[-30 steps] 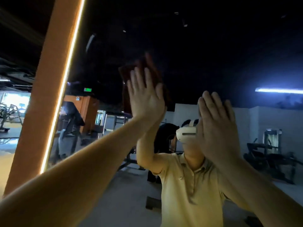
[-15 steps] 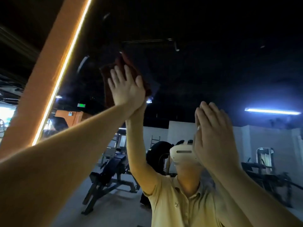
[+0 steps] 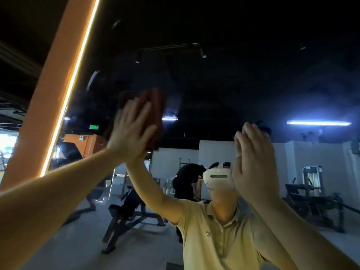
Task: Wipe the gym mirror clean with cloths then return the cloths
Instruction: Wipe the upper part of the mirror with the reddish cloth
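Our left arm reaches up from the lower left, and our left hand (image 3: 130, 137) lies palm-flat on the gym mirror (image 3: 214, 84), its grip spread, the straight fingers fanned and pointing up and to the right. Under that palm a dark red cloth (image 3: 155, 114) is pressed to the glass; it stands taller than wide, long axis running up and down with a slight lean, its upper end showing above our fingertips. Our right hand (image 3: 253, 164) is raised beside it, arm rising from the lower right, the grip flat with fingers straight, close together and pointing up; we cannot tell whether a cloth lies beneath it. The glass reflects a yellow polo shirt (image 3: 218, 240), a white headset (image 3: 216, 177) and a weight bench (image 3: 126, 215), with the lit orange frame (image 3: 48, 114) slanting at left
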Demonstrator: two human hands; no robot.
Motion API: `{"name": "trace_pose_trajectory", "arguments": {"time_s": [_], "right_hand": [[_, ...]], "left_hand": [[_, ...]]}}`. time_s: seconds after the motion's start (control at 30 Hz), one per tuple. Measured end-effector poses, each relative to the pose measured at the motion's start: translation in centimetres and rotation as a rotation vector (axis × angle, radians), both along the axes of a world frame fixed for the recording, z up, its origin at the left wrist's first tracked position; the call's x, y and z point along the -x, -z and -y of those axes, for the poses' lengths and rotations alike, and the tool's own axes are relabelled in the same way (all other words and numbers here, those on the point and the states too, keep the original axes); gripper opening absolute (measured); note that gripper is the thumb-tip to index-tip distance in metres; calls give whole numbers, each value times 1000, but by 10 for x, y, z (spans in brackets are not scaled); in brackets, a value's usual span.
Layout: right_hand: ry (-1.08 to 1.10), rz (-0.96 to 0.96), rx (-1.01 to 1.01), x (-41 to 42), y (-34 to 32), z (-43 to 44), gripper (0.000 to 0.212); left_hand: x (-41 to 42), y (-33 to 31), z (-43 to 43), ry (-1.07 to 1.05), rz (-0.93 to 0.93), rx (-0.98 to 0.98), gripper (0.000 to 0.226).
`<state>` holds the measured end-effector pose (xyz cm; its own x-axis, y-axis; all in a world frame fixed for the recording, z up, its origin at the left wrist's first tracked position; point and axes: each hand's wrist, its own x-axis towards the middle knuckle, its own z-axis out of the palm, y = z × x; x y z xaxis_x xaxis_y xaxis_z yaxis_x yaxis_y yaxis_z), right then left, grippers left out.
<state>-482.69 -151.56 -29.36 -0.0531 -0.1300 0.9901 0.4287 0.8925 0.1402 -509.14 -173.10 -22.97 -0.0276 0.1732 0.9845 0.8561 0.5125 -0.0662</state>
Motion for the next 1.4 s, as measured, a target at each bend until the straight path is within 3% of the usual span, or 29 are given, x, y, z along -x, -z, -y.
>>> {"name": "trace_pose_trajectory", "arguments": {"time_s": [0.07, 0.13, 0.23, 0.33, 0.43, 0.5, 0.7, 0.8, 0.87, 1.17, 1.27, 1.33, 1.4], "right_hand": [[69, 16, -24, 3, 3, 1, 60], [58, 13, -32, 5, 3, 2, 61], [-198, -38, -9, 3, 6, -3, 54], [-549, -180, 75, -4, 5, -9, 48], [-490, -233, 76, -8, 5, -6, 41], [-377, -182, 50, -9, 12, -4, 37], [35, 110, 19, -29, 46, 9, 49], [185, 173, 53, -56, 71, 0, 55], [284, 191, 95, -74, 84, -13, 61], [194, 372, 68, -125, 60, -29, 63], [96, 215, 90, -134, 35, -17, 48], [168, 152, 89, -134, 25, -17, 38], [315, 142, 161, -137, 17, -24, 53]], "left_hand": [[-6, -11, -4, -26, 276, -184, 80], [-40, -24, -33, 13, 377, -302, 82], [-105, -23, -86, 59, 180, -241, 76], [-161, 9, -126, 98, -91, 5, 66], [-159, 48, -124, 67, -383, 323, 62], [-127, 52, -95, 96, -416, 377, 62], [-17, 93, -10, 14, 69, 24, 75], [-21, 141, -13, 47, 347, -188, 79], [-48, 161, -36, 46, 380, -238, 78], [-213, 78, -160, 179, -157, 166, 65], [-218, 92, -161, 198, -353, 403, 61], [-200, 100, -151, 145, -470, 531, 61], [-175, 90, -136, 95, -566, 589, 64]]}}
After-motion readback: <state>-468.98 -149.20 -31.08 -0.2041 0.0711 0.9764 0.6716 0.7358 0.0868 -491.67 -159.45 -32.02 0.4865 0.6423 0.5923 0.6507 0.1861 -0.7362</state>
